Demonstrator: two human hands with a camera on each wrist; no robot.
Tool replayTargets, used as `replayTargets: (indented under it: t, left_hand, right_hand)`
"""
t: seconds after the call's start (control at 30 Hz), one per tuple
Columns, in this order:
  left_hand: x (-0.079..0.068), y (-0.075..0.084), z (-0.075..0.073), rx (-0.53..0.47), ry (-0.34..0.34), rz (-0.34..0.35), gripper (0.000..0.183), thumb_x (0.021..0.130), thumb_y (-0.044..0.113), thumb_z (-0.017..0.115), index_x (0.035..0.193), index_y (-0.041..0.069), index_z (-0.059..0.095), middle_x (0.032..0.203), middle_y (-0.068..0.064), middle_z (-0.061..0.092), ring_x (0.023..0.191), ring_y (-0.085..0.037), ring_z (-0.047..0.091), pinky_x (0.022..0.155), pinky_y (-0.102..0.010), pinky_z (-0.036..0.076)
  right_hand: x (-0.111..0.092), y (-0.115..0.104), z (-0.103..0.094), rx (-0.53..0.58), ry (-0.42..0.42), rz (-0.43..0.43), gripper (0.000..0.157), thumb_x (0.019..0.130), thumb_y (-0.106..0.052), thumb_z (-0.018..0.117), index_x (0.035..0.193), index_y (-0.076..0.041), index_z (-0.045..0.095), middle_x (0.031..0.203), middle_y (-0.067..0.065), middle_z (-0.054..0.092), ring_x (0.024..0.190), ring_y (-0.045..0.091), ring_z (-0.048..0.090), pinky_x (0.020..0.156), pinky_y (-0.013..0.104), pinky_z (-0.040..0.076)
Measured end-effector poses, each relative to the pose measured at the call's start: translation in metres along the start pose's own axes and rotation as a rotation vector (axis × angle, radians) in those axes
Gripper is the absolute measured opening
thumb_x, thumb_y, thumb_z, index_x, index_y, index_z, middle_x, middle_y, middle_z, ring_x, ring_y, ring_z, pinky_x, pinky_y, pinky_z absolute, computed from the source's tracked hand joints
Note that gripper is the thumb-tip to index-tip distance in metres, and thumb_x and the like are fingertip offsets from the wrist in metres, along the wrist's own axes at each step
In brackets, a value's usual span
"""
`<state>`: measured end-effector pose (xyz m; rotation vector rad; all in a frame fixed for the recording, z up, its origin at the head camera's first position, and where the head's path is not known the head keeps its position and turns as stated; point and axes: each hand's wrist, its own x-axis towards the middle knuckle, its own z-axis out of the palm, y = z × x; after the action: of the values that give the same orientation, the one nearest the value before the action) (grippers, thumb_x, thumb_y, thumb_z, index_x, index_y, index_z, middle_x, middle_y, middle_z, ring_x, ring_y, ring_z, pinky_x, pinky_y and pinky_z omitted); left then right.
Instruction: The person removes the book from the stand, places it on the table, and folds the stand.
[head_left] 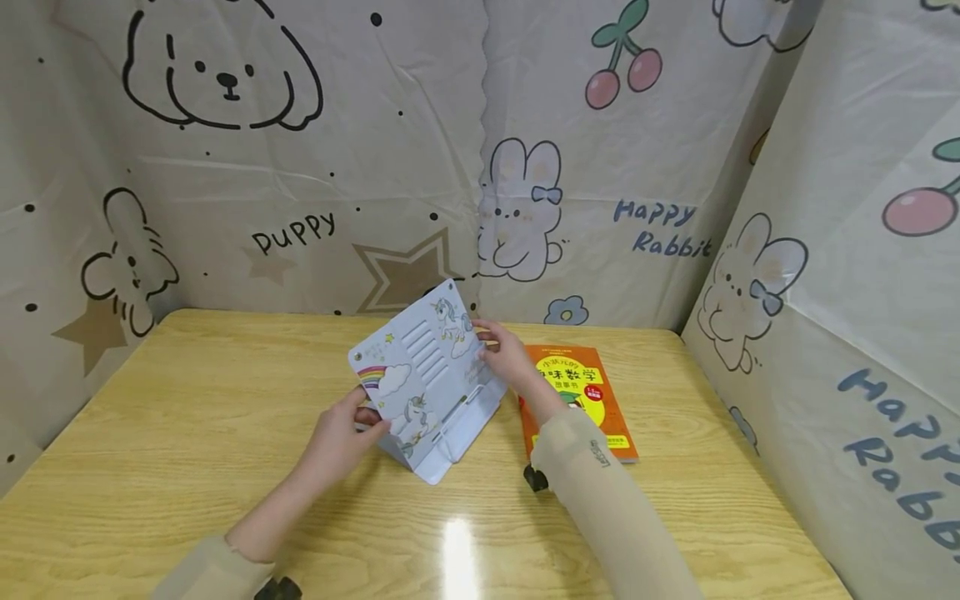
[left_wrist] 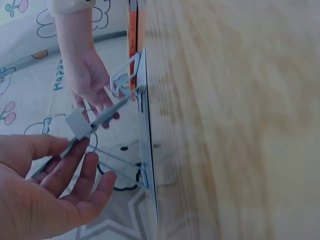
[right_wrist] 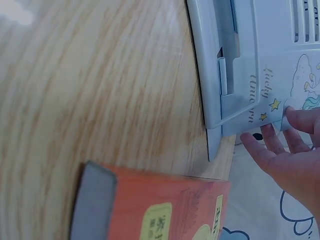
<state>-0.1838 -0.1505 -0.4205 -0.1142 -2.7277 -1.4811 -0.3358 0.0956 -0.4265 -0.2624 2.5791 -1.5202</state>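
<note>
A pale blue book stand [head_left: 427,367] with unicorns, a rainbow and slots stands on the table, its back plate tilted up from a flat base [right_wrist: 200,65]. My left hand [head_left: 341,437] pinches the plate's left edge between thumb and fingers. At the opposite edge, my right hand [head_left: 510,358] grips the plate, its thumb on the printed face and its fingers behind. Seen from the side in the left wrist view, wire supports [left_wrist: 117,165] run between the raised plate and the base.
An orange book [head_left: 618,417] with a yellow circle on its cover lies right of the stand, partly under my right forearm. The wooden table [head_left: 187,467] is bordered by a printed cloth [head_left: 420,150] at the back and sides.
</note>
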Motion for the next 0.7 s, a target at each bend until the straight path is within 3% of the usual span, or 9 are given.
replayTargets:
  t: [0.23,0.4,0.7]
  left_hand:
    - [0.007,-0.002,-0.014,-0.013,-0.019,0.061,0.038,0.088,0.012,0.067,0.121,0.007,0.049,0.098,-0.009,0.07,0.095,-0.024,0.063,0.077,-0.034,0.054]
    - [0.013,0.003,-0.028,-0.073,-0.015,0.132,0.053,0.087,0.011,0.067,0.132,0.009,0.039,0.109,-0.014,0.065,0.102,-0.027,0.061,0.078,-0.03,0.054]
    - [0.027,0.004,-0.045,-0.203,-0.067,0.253,0.08,0.085,0.006,0.068,0.149,0.023,0.023,0.12,-0.02,0.057,0.103,-0.03,0.058,0.081,-0.022,0.053]
  right_hand:
    - [-0.014,-0.002,-0.003,0.032,0.087,0.012,0.054,0.091,-0.008,0.061,0.139,-0.024,0.044,0.142,0.007,0.044,0.125,0.029,0.048,0.101,0.043,0.044]
    - [-0.034,-0.009,-0.001,0.062,0.144,-0.004,0.056,0.089,-0.014,0.065,0.14,-0.023,0.043,0.145,0.01,0.039,0.127,0.035,0.044,0.1,0.046,0.044]
    - [-0.068,-0.02,0.02,0.124,0.122,-0.018,0.068,0.084,-0.016,0.071,0.143,-0.02,0.038,0.149,0.013,0.033,0.128,0.04,0.042,0.1,0.051,0.043]
